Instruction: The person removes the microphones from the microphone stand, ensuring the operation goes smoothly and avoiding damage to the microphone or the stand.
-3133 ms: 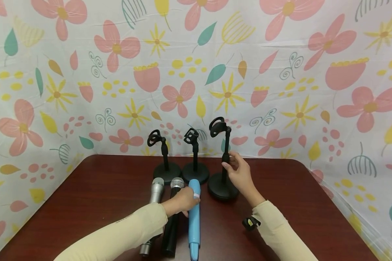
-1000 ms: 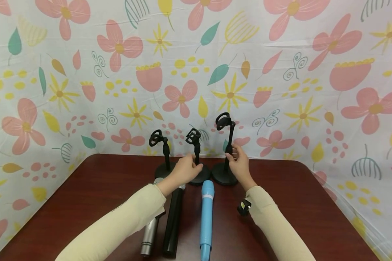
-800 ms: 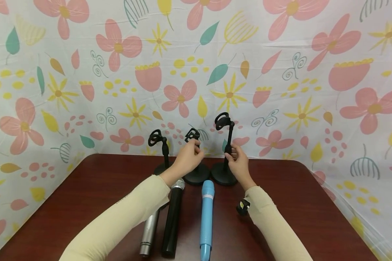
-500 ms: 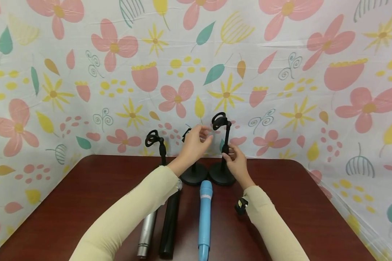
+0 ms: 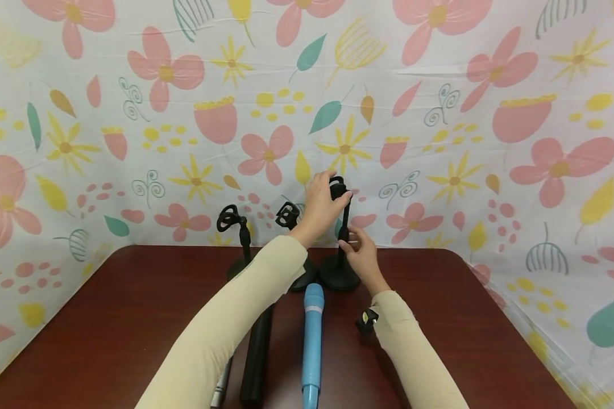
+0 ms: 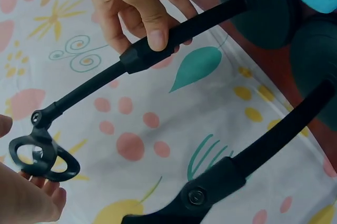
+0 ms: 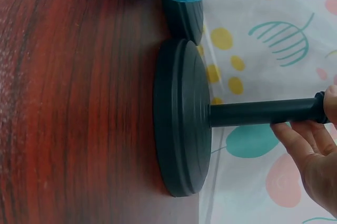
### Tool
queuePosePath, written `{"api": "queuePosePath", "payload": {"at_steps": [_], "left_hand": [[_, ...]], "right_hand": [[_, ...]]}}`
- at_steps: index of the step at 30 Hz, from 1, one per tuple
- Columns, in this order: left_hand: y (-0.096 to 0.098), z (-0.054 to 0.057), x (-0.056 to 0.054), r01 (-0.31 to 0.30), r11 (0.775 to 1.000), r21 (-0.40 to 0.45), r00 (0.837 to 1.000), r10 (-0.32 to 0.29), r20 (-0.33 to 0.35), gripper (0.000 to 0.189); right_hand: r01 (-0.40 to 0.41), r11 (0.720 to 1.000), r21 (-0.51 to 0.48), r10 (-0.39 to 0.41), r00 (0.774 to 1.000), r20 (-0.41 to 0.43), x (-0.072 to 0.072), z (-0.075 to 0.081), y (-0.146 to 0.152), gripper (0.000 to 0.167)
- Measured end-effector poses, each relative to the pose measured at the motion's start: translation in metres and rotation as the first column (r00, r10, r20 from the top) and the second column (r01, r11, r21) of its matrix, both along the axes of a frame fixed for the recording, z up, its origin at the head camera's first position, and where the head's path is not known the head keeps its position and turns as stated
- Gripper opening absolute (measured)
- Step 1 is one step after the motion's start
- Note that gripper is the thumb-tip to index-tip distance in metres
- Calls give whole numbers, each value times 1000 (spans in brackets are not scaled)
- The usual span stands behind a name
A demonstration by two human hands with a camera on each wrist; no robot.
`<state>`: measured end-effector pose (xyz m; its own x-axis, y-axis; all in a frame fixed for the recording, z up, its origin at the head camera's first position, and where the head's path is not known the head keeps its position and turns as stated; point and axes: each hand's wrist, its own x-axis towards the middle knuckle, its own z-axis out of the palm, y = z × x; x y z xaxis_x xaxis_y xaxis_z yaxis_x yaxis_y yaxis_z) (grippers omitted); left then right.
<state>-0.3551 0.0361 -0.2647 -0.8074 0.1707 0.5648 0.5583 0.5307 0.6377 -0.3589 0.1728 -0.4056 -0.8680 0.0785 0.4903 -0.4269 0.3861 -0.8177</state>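
Three black microphone stands with round bases stand in a row at the back of the table. My right hand (image 5: 363,257) grips the pole of the right microphone stand (image 7: 184,118), its thumb and fingers at the collar. Up at that stand's clip (image 6: 39,155), my left hand (image 5: 321,205) has its fingers curled round the clip. Beside it is the middle microphone stand (image 5: 287,216), partly behind my left forearm, and farther left the left microphone stand (image 5: 244,234). A blue microphone (image 5: 312,341) lies in front. My left sleeve partly covers a black microphone (image 5: 256,363) and a silver microphone (image 5: 220,389).
The dark red wooden table (image 5: 133,307) ends at a wall covered with floral cloth (image 5: 440,142). A small black device (image 5: 366,321) sits on my right wrist.
My left hand has let go of the blue microphone, which now lies farther right, and risen to the right stand's clip. The right stand now stands farther back, still in my right hand.
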Motion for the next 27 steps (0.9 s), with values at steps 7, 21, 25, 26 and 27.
{"api": "queuePosePath", "payload": {"at_steps": [7,21,25,26,27], "left_hand": [[7,3,-9,-49,997,-55,996,53,77,56],[10,12,-12,-52,999,-4,983,52,178,45],[12,16,-12,-64,998,-15,973,66,219,45],[13,16,-12,-63,998,-17,972,65,226,46],[13,16,-12,-63,998,-19,970,65,233,46]], "right_hand": [[-7,1000,-7,7,1000,20,1,0,-4,42],[-9,999,-37,9,1000,11,-1,2,-4,40],[-15,999,-44,15,1000,-8,0,0,-4,41],[-11,999,-41,10,1000,-8,0,0,-3,41],[-6,999,-38,6,1000,-7,0,-1,-3,41]]}}
